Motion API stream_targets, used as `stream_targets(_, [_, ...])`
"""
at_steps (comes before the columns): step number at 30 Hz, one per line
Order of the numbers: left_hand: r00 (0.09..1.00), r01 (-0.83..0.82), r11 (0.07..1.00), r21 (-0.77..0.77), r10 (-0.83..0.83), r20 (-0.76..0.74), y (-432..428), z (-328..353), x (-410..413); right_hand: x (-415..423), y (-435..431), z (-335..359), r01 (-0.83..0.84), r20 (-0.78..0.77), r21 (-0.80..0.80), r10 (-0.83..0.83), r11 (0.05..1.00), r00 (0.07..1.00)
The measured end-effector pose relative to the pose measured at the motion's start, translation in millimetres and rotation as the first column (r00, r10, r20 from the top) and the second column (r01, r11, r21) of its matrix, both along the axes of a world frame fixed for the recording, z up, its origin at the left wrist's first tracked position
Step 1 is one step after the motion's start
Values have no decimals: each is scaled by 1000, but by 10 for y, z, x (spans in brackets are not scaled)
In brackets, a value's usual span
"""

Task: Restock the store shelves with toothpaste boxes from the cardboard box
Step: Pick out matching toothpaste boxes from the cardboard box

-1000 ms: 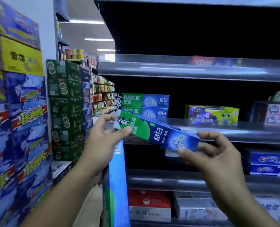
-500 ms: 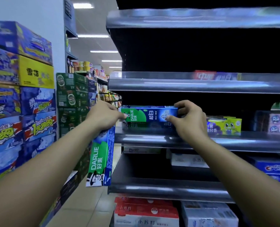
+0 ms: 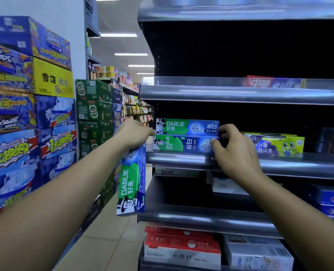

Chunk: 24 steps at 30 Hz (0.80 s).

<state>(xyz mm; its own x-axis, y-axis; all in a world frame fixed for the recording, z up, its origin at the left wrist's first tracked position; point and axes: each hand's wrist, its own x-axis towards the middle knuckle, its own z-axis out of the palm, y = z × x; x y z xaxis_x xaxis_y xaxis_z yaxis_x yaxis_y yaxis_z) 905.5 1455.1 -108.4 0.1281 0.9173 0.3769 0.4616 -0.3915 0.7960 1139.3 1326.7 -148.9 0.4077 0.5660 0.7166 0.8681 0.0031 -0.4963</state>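
Observation:
Two green-and-blue Darlie toothpaste boxes lie stacked at the left end of the middle shelf point(image 3: 181, 159). The upper box point(image 3: 187, 127) faces out. The lower box point(image 3: 181, 144) is gripped at its right end by my right hand point(image 3: 235, 151), thumb on its front and fingers curled behind. My left hand point(image 3: 135, 133) is at the stack's left end and holds another Darlie box point(image 3: 131, 182), which hangs upright beside the shelf. The cardboard box is out of view.
A yellow-green children's toothpaste pack point(image 3: 275, 143) sits right of my right hand. Red and white boxes point(image 3: 181, 245) fill the bottom shelf, blue boxes point(image 3: 332, 200) the lower right. Stacked drink cartons point(image 3: 29, 114) and green beer cases point(image 3: 94, 114) line the aisle's left side.
The box that both hands held in the air now lies on the middle shelf with my right hand still on its end. My left hand has let go of it and moved to the stack's left end.

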Motion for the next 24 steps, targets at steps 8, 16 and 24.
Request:
stream_targets(8, [911,-90,990,104,39,410,-365,70,113,-792,-413,-391,-577,-291,5,553,817,781])
stream_targets(16, [873,228,928,296,-329,359,-907,-41,275,-817,-328,-424,-630,-503,114,591,768,630])
stream_targets(24, [832,337,938,84,-338,440,-1207,-786,-38,-652,-480,-557,-587,-631,392,671,709,389])
